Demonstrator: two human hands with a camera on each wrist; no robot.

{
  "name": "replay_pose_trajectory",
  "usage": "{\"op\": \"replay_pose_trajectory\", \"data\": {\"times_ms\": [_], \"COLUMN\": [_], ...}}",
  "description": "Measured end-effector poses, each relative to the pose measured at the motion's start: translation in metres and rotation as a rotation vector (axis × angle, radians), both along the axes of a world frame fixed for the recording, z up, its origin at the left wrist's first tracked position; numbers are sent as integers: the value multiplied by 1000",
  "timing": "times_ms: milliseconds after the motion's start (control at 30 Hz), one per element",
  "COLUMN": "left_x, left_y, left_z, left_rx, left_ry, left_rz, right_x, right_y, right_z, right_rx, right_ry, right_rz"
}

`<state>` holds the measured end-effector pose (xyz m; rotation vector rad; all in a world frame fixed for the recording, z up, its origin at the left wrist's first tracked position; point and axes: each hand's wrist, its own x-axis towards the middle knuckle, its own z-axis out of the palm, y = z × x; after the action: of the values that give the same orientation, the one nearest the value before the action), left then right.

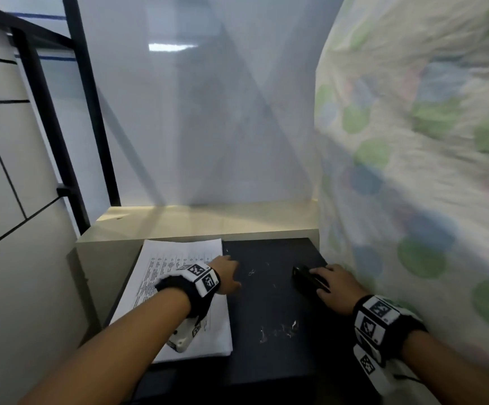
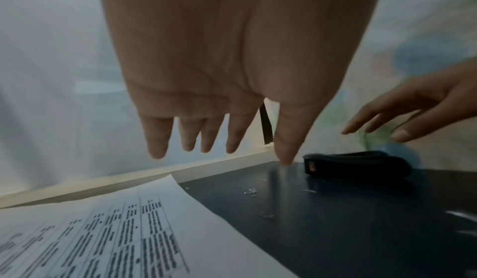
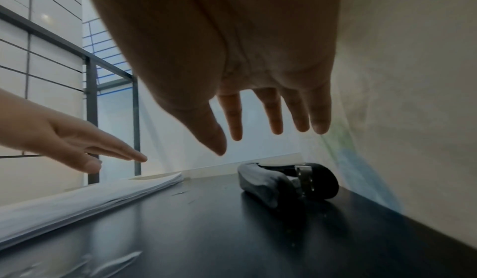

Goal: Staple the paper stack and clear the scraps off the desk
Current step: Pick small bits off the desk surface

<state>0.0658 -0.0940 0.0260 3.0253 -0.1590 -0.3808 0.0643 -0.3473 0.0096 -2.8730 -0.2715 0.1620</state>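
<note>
Closest to the person, on the black desk, lie some small shiny scraps. They are thin bits, like bent staples or slivers, and too small to tell apart. A few more tiny scraps lie farther back near the middle of the desk.

On the left side of the desk sits the paper stack. It lies flat, with printed lines on the top sheet. The left arm reaches over it.

The left hand is past the right edge of the stack, over the dark desk. Its fingers are straight and spread, and it holds nothing. The thumb tip seems to touch the desk.

On the right side lies the black stapler, flat on the desk, well apart from the paper. The right hand is over its near end with loose, spread fingers. In the wrist view the fingers are above the stapler and not wrapped round it.

Nothing here is a box or a bin.

Behind the desk is a pale shelf, then a white wall. A spotted curtain hangs on the right.
</note>
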Motion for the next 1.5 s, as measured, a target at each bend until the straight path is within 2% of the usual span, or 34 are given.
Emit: {"op": "replay_pose_trajectory", "data": {"times_ms": [167,300,633,767,867,1000,1200,1300,1400,1500], "left_x": [47,69,110,118,112,86,35,13,19,50], "left_y": [0,3,19,16,12,-1,-32,-42,-42,-33], "left_z": [-24,-34,-56,-60,-56,-49,-40,-29,-18,-19], "left_rx": [-7,17,61,128,155,141,72,56,-8,9], "left_ry": [16,42,76,118,147,205,333,409,391,263], "left_rz": [81,106,134,115,82,-34,-278,-363,-330,-190], "right_x": [33,46,51,47,51,61,66,59,54,56], "right_y": [1,-6,-2,14,27,37,37,27,9,-4], "right_z": [-10,-17,-14,-17,-20,-18,-16,-13,-10,-7], "right_rx": [-110,-99,-198,-141,-136,-148,-136,-78,-106,-122], "right_ry": [55,131,60,-1,100,201,221,149,55,147], "right_rz": [49,124,109,222,307,317,297,278,204,108]}}
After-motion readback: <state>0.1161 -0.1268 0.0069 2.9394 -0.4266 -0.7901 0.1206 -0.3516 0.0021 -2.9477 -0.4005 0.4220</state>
